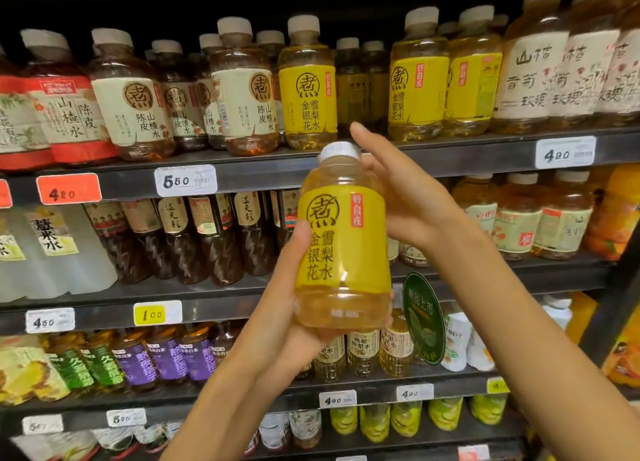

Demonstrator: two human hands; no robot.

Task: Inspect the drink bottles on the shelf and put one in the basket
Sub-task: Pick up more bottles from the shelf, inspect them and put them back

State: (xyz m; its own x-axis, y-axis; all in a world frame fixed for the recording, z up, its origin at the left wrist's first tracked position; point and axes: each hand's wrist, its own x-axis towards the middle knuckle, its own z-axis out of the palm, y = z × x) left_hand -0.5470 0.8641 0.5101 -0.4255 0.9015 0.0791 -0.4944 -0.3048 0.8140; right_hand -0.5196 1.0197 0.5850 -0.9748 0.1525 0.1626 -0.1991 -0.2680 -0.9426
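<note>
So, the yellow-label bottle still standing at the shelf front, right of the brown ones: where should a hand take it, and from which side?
Grip the yellow-label bottle around its labelled middle, coming straight from the front. It stands upright at the shelf edge with its front face free, while a brown bottle sits close on its left, so a side approach looks cramped. The white cap is probably too small for a firm hold.

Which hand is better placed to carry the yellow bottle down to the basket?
Probably the left hand: it cups the base of the yellow bottle, thumb on the label, bearing its weight. The right hand only rests straight fingers behind the neck. The basket is not visible.
</note>
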